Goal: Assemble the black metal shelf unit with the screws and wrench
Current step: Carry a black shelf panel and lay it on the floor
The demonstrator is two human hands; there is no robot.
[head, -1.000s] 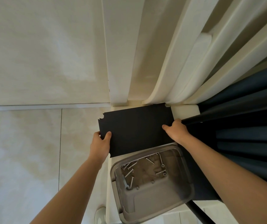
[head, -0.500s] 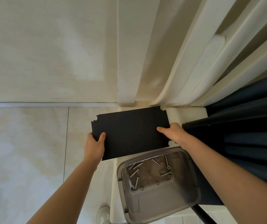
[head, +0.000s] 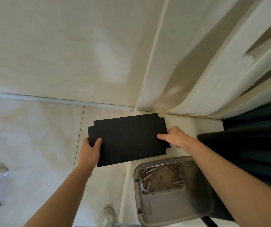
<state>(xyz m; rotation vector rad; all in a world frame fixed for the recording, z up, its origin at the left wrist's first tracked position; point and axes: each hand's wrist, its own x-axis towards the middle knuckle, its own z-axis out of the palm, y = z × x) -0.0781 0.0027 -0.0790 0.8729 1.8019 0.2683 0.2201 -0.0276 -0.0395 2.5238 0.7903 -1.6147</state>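
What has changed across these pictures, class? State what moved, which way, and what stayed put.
The panel has moved left, clear of the tray. Its lower right corner, earlier hidden behind the tray, now shows. The left hand and right hand keep their grip on its two ends, and nothing was let go. The tray and its screws stayed as they were.

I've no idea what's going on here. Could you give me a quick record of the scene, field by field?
Held item: black panel with notched corners, lifted over the floor
Left hand: grips the panel's left edge, thumb on top
Right hand: grips the panel's right edge, thumb on top
Container: grey tub, nearer the person than the panel
In the tub: loose screws and a small wrench
Far right: more black metal parts
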